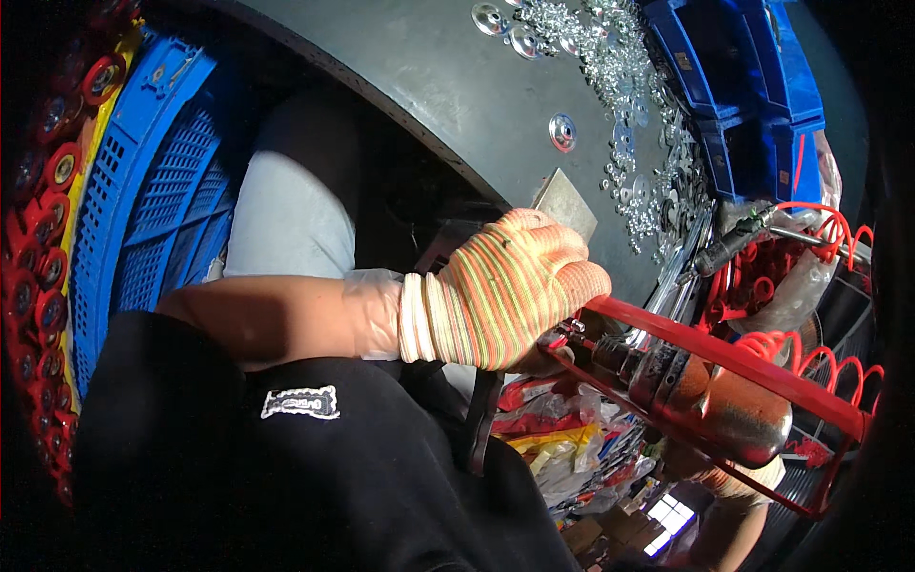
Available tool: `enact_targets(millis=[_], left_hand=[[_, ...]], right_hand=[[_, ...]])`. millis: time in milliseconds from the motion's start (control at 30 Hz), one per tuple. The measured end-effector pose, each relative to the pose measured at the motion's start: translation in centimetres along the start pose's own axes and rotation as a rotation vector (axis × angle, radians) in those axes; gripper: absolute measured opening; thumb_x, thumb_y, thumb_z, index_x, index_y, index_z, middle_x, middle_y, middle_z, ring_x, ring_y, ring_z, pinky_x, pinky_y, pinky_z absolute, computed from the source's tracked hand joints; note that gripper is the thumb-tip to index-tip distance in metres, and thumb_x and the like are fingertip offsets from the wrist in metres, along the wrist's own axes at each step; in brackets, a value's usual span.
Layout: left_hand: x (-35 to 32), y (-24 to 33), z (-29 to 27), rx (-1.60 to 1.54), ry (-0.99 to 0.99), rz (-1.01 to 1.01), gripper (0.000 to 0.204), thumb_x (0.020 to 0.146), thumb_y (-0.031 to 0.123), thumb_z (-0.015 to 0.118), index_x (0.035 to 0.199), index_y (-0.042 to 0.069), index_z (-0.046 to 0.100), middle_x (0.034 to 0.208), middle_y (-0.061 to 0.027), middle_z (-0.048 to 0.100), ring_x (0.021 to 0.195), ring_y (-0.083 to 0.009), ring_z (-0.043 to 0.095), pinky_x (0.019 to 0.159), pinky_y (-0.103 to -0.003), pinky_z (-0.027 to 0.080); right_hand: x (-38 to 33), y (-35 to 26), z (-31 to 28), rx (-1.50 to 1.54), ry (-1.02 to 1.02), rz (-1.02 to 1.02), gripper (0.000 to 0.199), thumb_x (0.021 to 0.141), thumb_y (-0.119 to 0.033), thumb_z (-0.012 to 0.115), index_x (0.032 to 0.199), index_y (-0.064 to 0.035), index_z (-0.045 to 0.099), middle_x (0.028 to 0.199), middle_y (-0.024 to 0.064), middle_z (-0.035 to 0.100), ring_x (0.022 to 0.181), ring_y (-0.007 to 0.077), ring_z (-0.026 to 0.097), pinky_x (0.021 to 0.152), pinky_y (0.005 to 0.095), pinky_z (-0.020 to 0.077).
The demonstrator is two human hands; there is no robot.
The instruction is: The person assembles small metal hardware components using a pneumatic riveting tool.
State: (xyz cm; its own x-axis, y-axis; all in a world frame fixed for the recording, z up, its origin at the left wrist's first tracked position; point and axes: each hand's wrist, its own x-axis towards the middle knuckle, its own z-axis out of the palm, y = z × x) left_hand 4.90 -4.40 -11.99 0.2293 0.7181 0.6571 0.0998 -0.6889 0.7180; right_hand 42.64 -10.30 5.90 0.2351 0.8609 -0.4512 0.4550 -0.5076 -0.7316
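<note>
My left hand (515, 286), in an orange, yellow and green striped knit glove, closes around the near end of a red metal frame (729, 357). Small bolts or nuts (572, 332) show beside its fingers. Between the frame's long bars lies an impact wrench (739, 410) with a scuffed brown rounded body, its dark nose pointing at the bolts. My right hand (715, 477), also gloved, is under the wrench's body at the lower right; its fingers are mostly hidden behind frame and tool, and it appears to grip the handle.
Loose washers, discs and small hardware (624, 81) spread over the dark table (419, 71), near blue bins (734, 86). A metal plate (567, 205) sits at its edge. A black-handled tool (729, 243) and red coiled hose (839, 234) lie right. Blue crate (143, 181) and red wheels (48, 229) stand left.
</note>
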Motion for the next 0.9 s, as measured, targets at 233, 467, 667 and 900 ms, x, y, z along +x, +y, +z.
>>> enact_targets(millis=[233, 467, 667, 900], left_hand=[[-0.2, 0.0, 0.3, -0.015, -0.031, -0.019, 0.044, 0.065, 0.031, 0.068, 0.103, 0.009, 0.059, 0.094, -0.0086, 0.058, 0.092, -0.0286, 0.057, 0.082, -0.042, 0.043], [0.1, 0.1, 0.1, 0.001, -0.007, 0.015, 0.051, 0.062, 0.037, 0.072, 0.102, 0.008, 0.058, 0.094, -0.0094, 0.059, 0.089, -0.0294, 0.058, 0.082, -0.043, 0.042], [0.6, 0.9, -1.5, 0.055, -0.033, 0.029, 0.060, 0.055, 0.036, 0.080, 0.103, 0.008, 0.057, 0.097, -0.0089, 0.061, 0.089, -0.0307, 0.059, 0.084, -0.042, 0.043], [2.3, 3.3, -5.2, -1.291, -0.425, -0.148, 0.060, 0.066, 0.009, 0.081, 0.117, 0.003, 0.049, 0.107, -0.0108, 0.060, 0.093, -0.0225, 0.063, 0.081, -0.036, 0.050]], right_hand=[[1.7, -6.0, 7.8, -0.225, -0.017, 0.018, 0.033, 0.074, -0.002, 0.053, 0.106, -0.0047, 0.060, 0.084, 0.0011, 0.056, 0.078, 0.0122, 0.051, 0.071, 0.0282, 0.0448], [1.0, -3.6, 3.8, -0.423, 0.031, -0.005, 0.036, 0.070, 0.000, 0.053, 0.105, -0.0046, 0.061, 0.080, -0.0007, 0.054, 0.074, 0.0101, 0.049, 0.067, 0.0263, 0.0441], [-1.8, -2.1, 0.0, -0.577, 0.056, -0.136, 0.039, 0.067, 0.002, 0.054, 0.104, -0.0045, 0.062, 0.077, -0.0022, 0.053, 0.070, 0.0083, 0.048, 0.064, 0.0246, 0.0435], [3.6, 2.5, -0.8, -0.671, 0.289, -0.239, 0.047, 0.066, 0.006, 0.056, 0.112, -0.0019, 0.058, 0.090, 0.0044, 0.060, 0.081, 0.0124, 0.054, 0.075, 0.0245, 0.0451]])
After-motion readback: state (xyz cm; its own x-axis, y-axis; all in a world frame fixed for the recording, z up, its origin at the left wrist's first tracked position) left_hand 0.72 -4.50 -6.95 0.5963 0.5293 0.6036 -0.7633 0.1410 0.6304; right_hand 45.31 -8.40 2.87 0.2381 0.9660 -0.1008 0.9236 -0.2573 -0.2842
